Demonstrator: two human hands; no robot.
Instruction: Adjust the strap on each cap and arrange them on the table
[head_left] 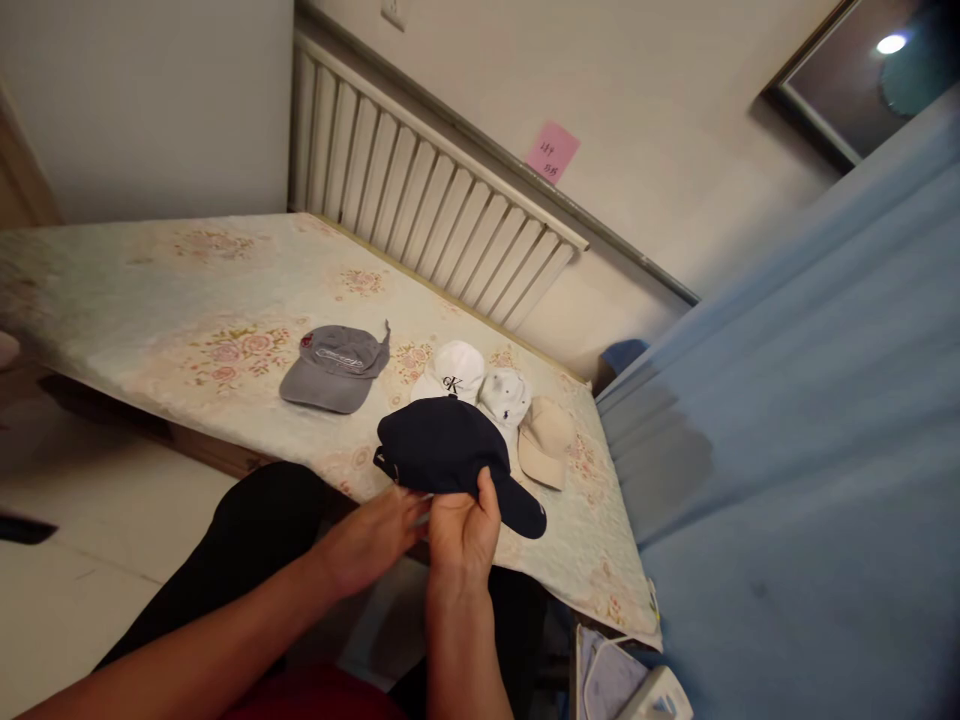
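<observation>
A dark navy baseball cap (442, 440) is held over the table's front edge, tilted, its brim pointing to the lower right. My right hand (465, 525) is closed on its lower edge near the brim, thumb up against the outside. At the cap's rear lower edge, near the strap, my left hand (382, 535) grips it, fingers partly hidden. Just behind lie a white cap with black "CK" letters (457, 368), another white cap with a small dark logo (506, 395) and a beige cap (546, 440). Farther left rests a grey cap (335, 368) with lettering on its front.
A floral cloth (150, 290) covers the table. Behind it stand a white radiator (427, 185) and a wall with a pink note (553, 152). A blue curtain (810, 420) hangs on the right. Low at the right front is a white iron (660, 697).
</observation>
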